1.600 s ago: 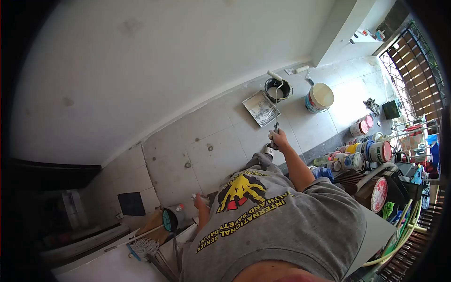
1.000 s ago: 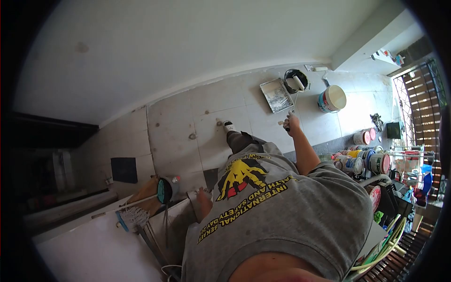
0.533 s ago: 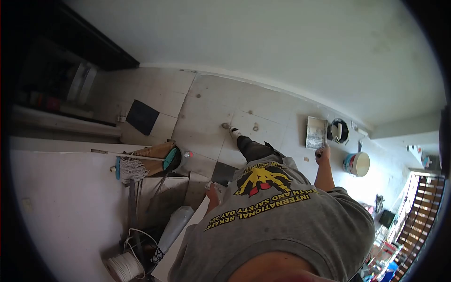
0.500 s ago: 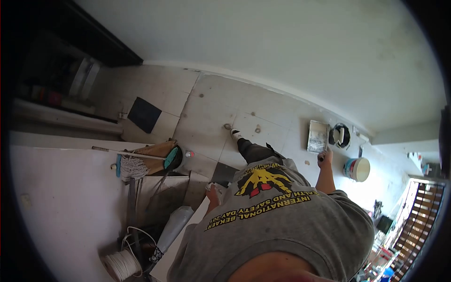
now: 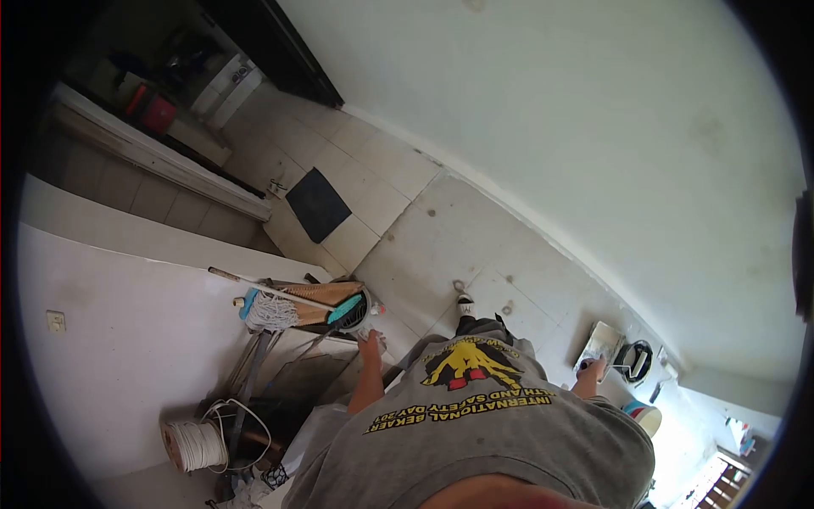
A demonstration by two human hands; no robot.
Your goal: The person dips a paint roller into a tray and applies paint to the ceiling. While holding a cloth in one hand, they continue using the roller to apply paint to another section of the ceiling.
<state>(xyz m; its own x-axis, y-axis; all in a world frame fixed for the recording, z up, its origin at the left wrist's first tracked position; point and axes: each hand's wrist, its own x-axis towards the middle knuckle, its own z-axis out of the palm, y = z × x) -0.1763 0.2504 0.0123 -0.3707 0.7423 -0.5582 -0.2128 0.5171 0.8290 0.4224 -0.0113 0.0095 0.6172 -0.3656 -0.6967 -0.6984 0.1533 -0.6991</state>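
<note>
My left hand (image 5: 370, 343) is closed on a small crumpled whitish piece, cloth or paper, near the rim of a bin with a green-headed broom (image 5: 343, 309) across it. My right hand (image 5: 591, 370) is curled in a fist around something with a dark end; its kind is mostly hidden by the fingers. Just beyond that hand lies a white-smeared paint tray (image 5: 604, 341) on the floor. Beside the tray stands a black bucket (image 5: 634, 360) with a white paint roller (image 5: 640, 363) at it.
A mop (image 5: 273, 312) and cardboard lean by the left wall, with a cable spool (image 5: 195, 445) below. A dark mat (image 5: 318, 204) lies on the tiles near the doorway. A paint pail (image 5: 646, 417) stands at right, and a long pale wall runs along the upper right.
The view has turned, so the floor items sit lower and further right. My left hand has moved out toward the bin. My right hand stays near the tray, still in a fist.
</note>
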